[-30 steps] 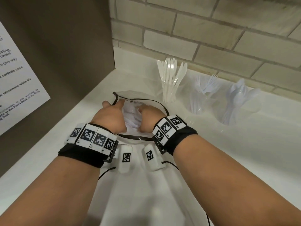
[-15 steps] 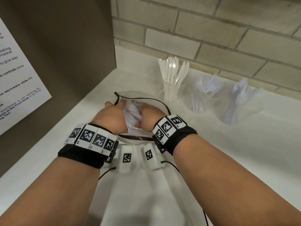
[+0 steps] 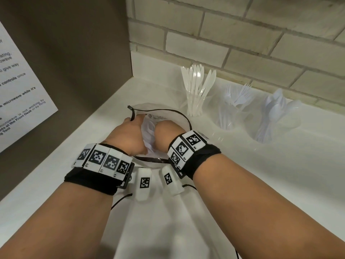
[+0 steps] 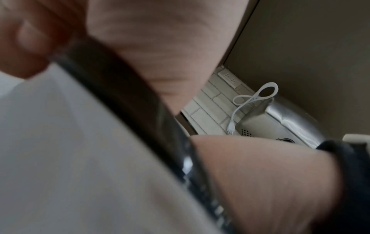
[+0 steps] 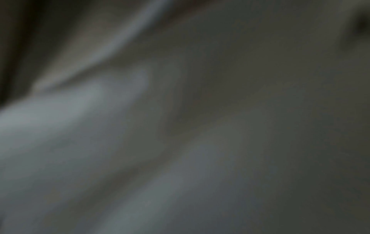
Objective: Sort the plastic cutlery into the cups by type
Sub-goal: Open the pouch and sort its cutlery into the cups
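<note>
A white bag (image 3: 158, 212) with a black rim (image 3: 168, 110) lies open on the counter (image 3: 280, 174). My left hand (image 3: 128, 135) grips the rim at the bag's left side; in the left wrist view the black rim (image 4: 124, 88) runs between thumb and fingers. My right hand (image 3: 166, 133) is sunk into the bag's mouth, fingers hidden among white cutlery (image 3: 149, 131). The right wrist view is a dark blur. At the back stand three clear cups: knives (image 3: 196, 105), forks (image 3: 229, 113), spoons (image 3: 270, 124).
A brown side panel (image 3: 74, 53) with a printed notice (image 3: 18, 101) closes off the left. The brick wall (image 3: 242, 43) runs behind the cups. A metal appliance (image 4: 280, 120) with a white cord (image 4: 256, 98) shows in the left wrist view.
My right hand has pushed deeper into the bag, covering more of the cutlery. My left hand has kept its hold on the rim and stretched a little further back.
</note>
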`<state>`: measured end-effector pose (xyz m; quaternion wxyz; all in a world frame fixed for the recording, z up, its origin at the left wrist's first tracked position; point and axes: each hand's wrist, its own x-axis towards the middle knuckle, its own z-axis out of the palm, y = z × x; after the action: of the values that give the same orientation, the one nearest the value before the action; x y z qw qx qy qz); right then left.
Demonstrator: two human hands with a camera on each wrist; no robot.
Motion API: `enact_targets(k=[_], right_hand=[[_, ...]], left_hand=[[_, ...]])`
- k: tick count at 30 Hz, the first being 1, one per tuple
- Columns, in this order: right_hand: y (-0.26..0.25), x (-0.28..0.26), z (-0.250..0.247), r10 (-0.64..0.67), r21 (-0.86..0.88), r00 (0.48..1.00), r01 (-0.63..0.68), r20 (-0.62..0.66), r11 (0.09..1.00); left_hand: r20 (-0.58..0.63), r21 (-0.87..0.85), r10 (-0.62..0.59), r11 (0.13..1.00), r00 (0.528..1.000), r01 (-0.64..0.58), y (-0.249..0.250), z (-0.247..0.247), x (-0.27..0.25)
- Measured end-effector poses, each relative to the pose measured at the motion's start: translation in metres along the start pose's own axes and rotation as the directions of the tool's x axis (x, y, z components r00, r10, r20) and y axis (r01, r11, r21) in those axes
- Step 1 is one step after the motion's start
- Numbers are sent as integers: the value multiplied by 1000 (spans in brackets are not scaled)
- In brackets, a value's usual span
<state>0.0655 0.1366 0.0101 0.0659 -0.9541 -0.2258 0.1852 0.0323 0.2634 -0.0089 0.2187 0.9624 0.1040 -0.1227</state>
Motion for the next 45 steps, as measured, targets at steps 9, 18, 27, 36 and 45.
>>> enact_targets(k=[9, 18, 27, 36, 45], right_hand=[[4, 4, -11, -19, 91, 1000, 17, 21, 996], [15, -5, -2, -95, 272, 994, 105, -48, 957], [15, -7, -5, -106, 288, 994, 111, -34, 951], [18, -16, -7, -104, 376, 989, 137, -107, 916], [15, -18, -14, -108, 660, 988, 154, -111, 735]], left_hand=[[-34, 57, -44, 997, 998, 46, -6, -7, 3], [-191, -59, 76, 994, 979, -89, 2, -27, 2], [-158, -183, 158, 965, 975, -187, 15, -41, -23], [-232, 21, -4, 1000, 973, 9, 7, -41, -6], [-109, -49, 191, 979, 975, -198, 16, -42, -11]])
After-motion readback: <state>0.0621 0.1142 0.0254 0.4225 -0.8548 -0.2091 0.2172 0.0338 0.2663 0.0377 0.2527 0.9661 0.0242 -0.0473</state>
